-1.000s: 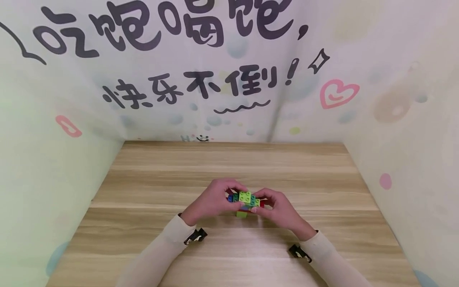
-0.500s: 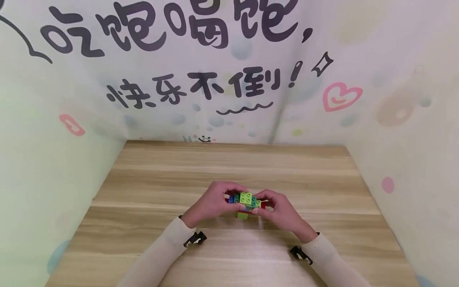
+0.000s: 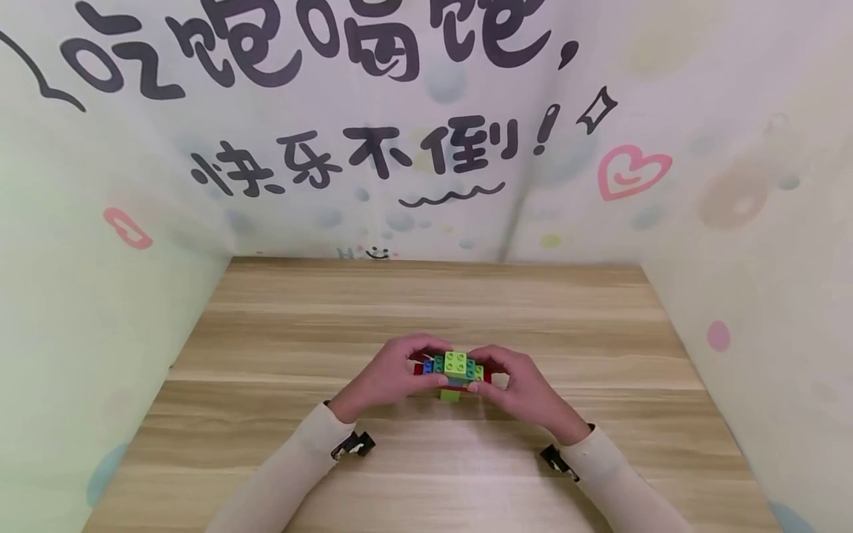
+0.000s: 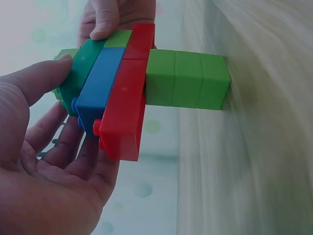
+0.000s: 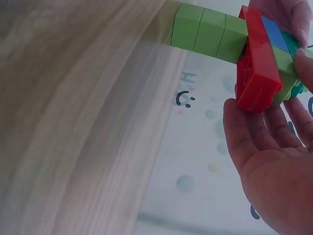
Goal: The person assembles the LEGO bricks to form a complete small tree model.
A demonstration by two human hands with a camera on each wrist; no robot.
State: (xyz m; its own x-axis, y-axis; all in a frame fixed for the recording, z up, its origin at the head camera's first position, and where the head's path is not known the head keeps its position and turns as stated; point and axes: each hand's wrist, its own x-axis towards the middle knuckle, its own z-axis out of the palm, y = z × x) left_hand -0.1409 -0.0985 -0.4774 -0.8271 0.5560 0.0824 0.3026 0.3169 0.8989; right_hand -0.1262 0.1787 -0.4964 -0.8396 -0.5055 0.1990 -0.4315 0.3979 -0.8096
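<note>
A tree-shaped stack of toy building blocks (image 3: 455, 363) stands on the wooden table between both hands. Its trunk is a column of green blocks (image 4: 188, 79). Wider layers sit over that: red blocks (image 4: 124, 98), a blue block (image 4: 101, 76) beside a light green one, a teal block (image 4: 82, 68), and a light green block on top. My left hand (image 3: 389, 376) holds the stack's left side, thumb on the near face at the teal layer and fingers behind. From the right, my right hand (image 3: 523, 383) grips the upper layers, its thumb in front and fingers behind the red block (image 5: 259, 68).
The wooden table (image 3: 426, 303) ends at a white printed backdrop (image 3: 373, 222) behind, with matching side walls to left and right. A black wrist mount (image 3: 353, 445) sits at the left cuff, and another black mount (image 3: 558, 463) at the right cuff.
My left hand has shifted slightly left along the stack, uncovering more of the red layer's left end. The right hand and the blocks stay nearly where they were.
</note>
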